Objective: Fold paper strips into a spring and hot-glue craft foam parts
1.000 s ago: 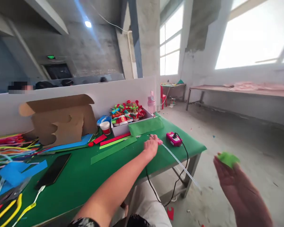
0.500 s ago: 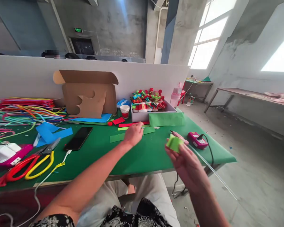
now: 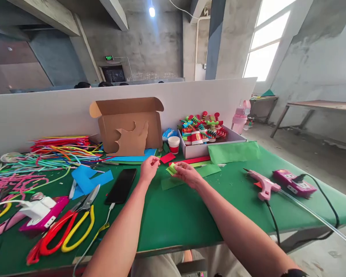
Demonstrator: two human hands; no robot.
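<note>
In my right hand (image 3: 188,174) a small folded piece of light green paper (image 3: 171,169) is pinched between thumb and fingers. It is held over the middle of the table. Just to its left is my left hand (image 3: 150,169), thumb and fingertips pressed together; whatever they hold, if anything, is too small to make out. Beneath and behind the hands lie green paper strips (image 3: 210,170), a red strip (image 3: 193,161) and a small red paper piece (image 3: 167,157). A stack of red and white paper cups (image 3: 173,145) stands just behind.
A box (image 3: 196,151) of colourful paper figures stands behind, near a pink bottle (image 3: 240,118). At right lie a pink glue gun (image 3: 265,185) and a power strip (image 3: 294,184). Scissors (image 3: 66,227), a phone (image 3: 121,186), pipe cleaners (image 3: 63,148) and a cardboard box (image 3: 129,127) occupy the left.
My right hand has moved left with the green paper, from beside the glue gun to the table's middle. My left hand has drawn off the paper strips. The view has shifted.
</note>
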